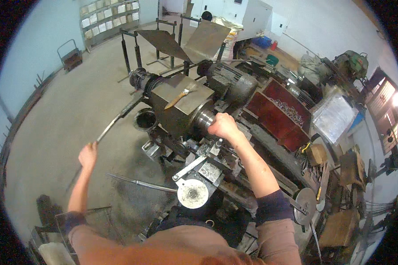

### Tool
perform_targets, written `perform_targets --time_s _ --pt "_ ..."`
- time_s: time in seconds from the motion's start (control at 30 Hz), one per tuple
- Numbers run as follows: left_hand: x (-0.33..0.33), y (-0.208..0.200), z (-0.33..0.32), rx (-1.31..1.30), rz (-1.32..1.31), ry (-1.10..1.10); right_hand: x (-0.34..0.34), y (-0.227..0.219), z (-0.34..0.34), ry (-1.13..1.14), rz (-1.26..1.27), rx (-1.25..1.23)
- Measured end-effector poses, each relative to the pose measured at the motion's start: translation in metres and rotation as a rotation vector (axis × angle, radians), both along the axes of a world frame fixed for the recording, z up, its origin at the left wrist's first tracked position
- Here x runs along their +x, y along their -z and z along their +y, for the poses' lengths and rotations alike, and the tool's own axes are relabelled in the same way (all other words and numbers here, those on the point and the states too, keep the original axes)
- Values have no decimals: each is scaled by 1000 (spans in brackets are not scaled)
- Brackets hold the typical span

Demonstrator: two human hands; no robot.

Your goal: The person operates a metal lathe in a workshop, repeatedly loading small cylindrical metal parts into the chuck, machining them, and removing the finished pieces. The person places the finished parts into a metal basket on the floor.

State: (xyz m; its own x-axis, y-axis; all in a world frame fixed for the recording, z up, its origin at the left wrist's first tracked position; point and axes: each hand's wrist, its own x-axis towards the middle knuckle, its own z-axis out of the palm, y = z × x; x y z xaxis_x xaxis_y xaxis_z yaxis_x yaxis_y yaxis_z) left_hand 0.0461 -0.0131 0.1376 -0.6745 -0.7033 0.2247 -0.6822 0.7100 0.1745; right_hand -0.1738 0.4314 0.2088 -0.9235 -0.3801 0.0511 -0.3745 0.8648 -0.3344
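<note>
My left hand (88, 154) is closed around the end of a long metal lever (108, 129), which slants up to the left side of a greasy lathe headstock (174, 106). Held against the front of the shiny round spindle nose (204, 119), my right hand (224, 126) has its fingers curled in; whatever they hold is hidden. A paintbrush (180, 98) with a wooden handle lies on the headstock's flat top. Below my right hand sits the tool slide (210, 171) with a pale round dial (193, 193) and a long bar handle (141, 183).
Right of the headstock stands a dark red tray (274, 115) with many small metal parts in it. A motor (232, 81) sits behind. Hand tools and a wooden block (316, 154) lie at the right. Sheet-metal stands (205, 39) rise beyond the machine.
</note>
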Motion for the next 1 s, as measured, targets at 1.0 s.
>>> perform_targets --time_s 1.0 --pt "-102 -80 317 1583 282 1248 144 -23 42 -315 543 -384"
